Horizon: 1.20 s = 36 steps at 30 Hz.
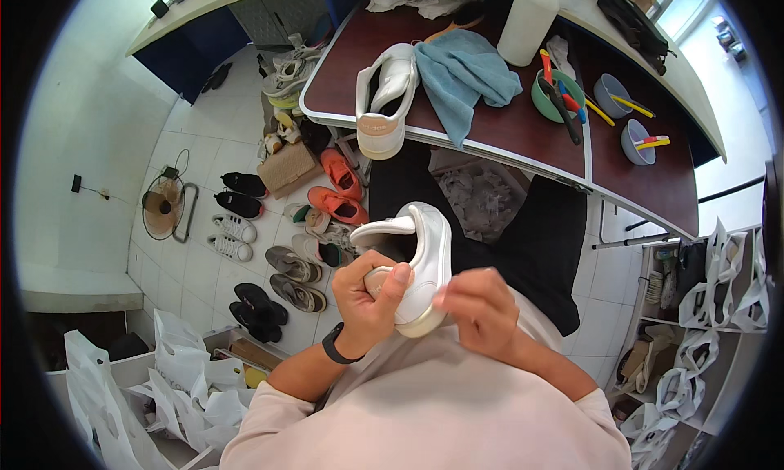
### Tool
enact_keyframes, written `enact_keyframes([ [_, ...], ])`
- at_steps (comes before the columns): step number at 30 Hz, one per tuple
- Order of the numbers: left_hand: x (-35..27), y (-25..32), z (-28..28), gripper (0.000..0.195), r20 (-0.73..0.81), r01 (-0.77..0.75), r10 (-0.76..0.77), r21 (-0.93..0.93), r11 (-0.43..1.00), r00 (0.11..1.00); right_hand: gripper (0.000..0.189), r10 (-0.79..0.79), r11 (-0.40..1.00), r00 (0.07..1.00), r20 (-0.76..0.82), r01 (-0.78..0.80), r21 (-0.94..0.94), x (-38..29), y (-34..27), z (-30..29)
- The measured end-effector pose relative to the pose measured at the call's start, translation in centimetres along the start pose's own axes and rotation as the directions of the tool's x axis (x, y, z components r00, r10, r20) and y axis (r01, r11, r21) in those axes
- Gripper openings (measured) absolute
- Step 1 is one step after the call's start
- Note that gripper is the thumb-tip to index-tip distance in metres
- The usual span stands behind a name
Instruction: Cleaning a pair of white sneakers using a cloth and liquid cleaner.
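A white sneaker (432,249) with a beige heel tab is held above the lap, its heel towards me. My left hand (370,298) grips it at the heel, thumb over the tab. Slightly blurred, my right hand (481,307) is at the right side of the heel, fingers bent against or close to the sole edge; whether it pinches anything cannot be told. A similar white Adidas sneaker (383,136) stands at the table's near edge, beside a crumpled blue-grey cloth (459,78).
The dark red folding table (337,84) bears a white plastic bottle (528,26), a green bowl (542,105) with brushes, and two grey bowls. Pairs of shoes, a fan (164,206) and a cardboard box (288,167) are on the tiled floor at left. Bagged goods fill shelves (680,329) at right.
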<state>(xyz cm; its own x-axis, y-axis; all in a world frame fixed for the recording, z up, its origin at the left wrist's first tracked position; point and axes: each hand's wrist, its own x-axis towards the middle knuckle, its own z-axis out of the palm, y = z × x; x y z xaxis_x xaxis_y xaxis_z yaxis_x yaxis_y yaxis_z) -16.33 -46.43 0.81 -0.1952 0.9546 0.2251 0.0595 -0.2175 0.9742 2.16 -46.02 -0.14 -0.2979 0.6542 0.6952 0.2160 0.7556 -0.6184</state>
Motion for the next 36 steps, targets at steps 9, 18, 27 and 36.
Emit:
enact_keyframes([
  [9,0.2,-0.2,0.0,0.024,-0.004,-0.002,0.002,-0.007,1.000,1.000,0.031,-0.027,1.000,1.000,0.006,0.027,-0.009,0.3,-0.1,-0.1],
  [18,0.1,-0.3,0.2,0.023,-0.002,-0.006,0.006,0.002,1.000,1.000,0.031,-0.002,1.000,1.000,-0.004,0.002,-0.009,-0.1,0.8,-0.1],
  [27,-0.1,-0.2,0.4,0.024,-0.018,-0.006,0.006,0.007,1.000,1.000,0.027,-0.060,0.998,0.998,-0.005,0.059,-0.006,-0.3,1.1,0.1],
  [36,0.5,0.6,-0.2,0.025,-0.054,0.060,-0.062,-0.041,0.997,0.997,0.015,0.669,0.697,0.730,-0.142,-0.550,0.460,-0.7,2.0,-1.4],
])
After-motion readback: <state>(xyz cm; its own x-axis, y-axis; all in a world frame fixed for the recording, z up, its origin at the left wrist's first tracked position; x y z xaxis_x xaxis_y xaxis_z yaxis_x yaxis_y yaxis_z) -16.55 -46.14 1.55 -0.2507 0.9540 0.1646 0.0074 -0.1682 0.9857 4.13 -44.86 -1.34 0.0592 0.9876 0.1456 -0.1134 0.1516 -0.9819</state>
